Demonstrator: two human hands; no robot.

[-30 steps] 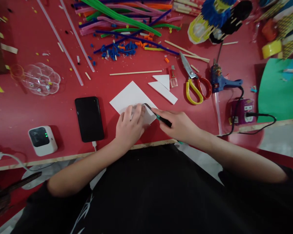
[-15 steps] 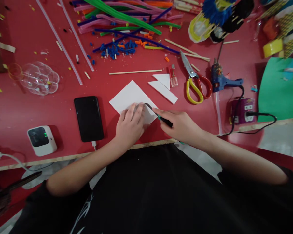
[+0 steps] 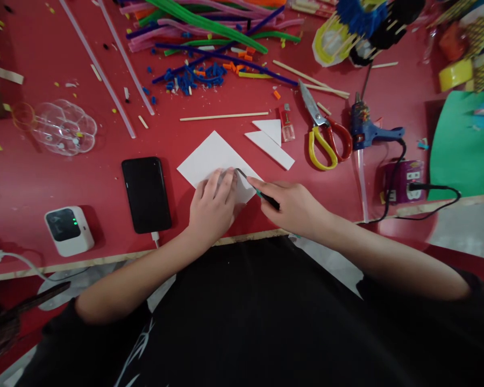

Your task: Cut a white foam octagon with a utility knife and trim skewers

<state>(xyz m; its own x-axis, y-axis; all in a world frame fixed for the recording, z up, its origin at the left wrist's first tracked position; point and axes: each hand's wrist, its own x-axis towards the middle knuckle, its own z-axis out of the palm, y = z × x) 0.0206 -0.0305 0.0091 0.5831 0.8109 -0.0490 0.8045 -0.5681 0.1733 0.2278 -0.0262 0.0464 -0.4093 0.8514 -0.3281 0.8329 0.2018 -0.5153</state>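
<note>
A white square sheet (image 3: 210, 156) lies on the red table (image 3: 105, 161) near its front edge. My left hand (image 3: 212, 207) rests on the sheet's near corner, fingers curled over a small clear round object I cannot name. My right hand (image 3: 294, 207) grips a dark pen (image 3: 258, 191) with a green band; its tip touches the sheet beside my left fingers. Two white cut-off pieces (image 3: 270, 142) lie just behind and to the right.
A black phone (image 3: 146, 193) on a cable lies left of the sheet, a small white device (image 3: 69, 230) further left. Scissors (image 3: 322, 131), a blue glue gun (image 3: 365, 129) and a power strip (image 3: 403, 180) sit right. Pipe cleaners (image 3: 210, 32), sticks and a clear tray (image 3: 62, 128) fill the back.
Both hands and the pen stay on the sheet; the pen tip has shifted slightly left along my left fingers. The view has drifted a little.
</note>
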